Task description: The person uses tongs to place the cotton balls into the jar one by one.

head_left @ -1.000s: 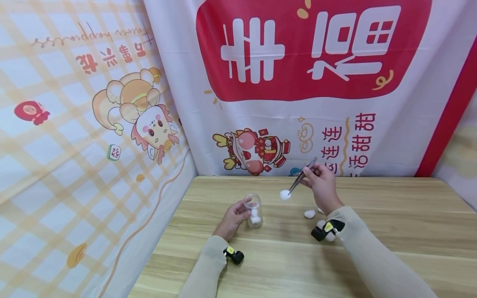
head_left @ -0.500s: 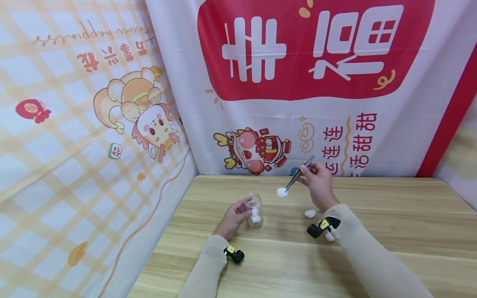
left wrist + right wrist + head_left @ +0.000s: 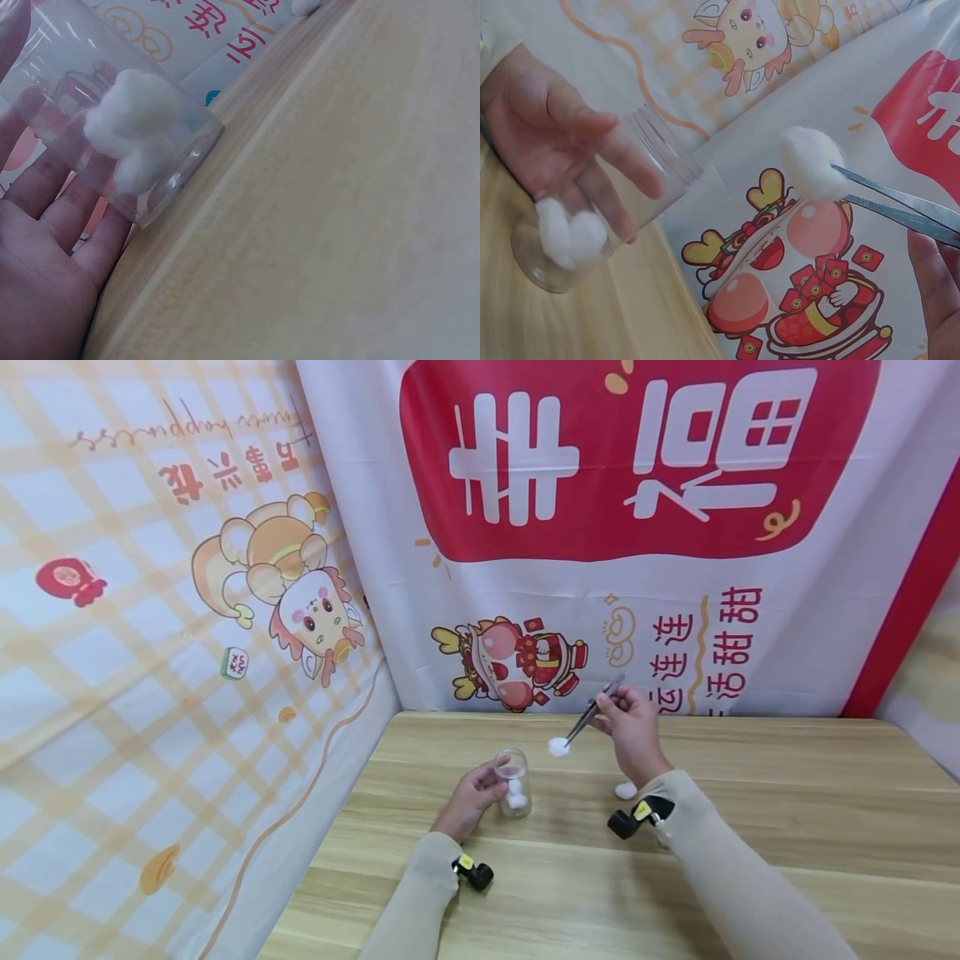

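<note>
Head view: the left hand (image 3: 470, 797) has fingers and thumb round a clear jar (image 3: 524, 782), mouth up on the counter (image 3: 787, 793), with white cotton balls (image 3: 516, 799) low inside. To the jar's right, the right hand (image 3: 634, 735) pinches tweezers (image 3: 589, 717); their tips clasp a held ball (image 3: 558, 747) in the air, apart from the jar. A loose ball (image 3: 626, 791) lies near the right wrist.

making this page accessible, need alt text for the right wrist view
Tweezers in the right hand hold a fluffy white ball in midair, right of a clear jar containing similar balls. The left hand grips the jar; behind hangs a cartoon-printed backdrop.
</note>
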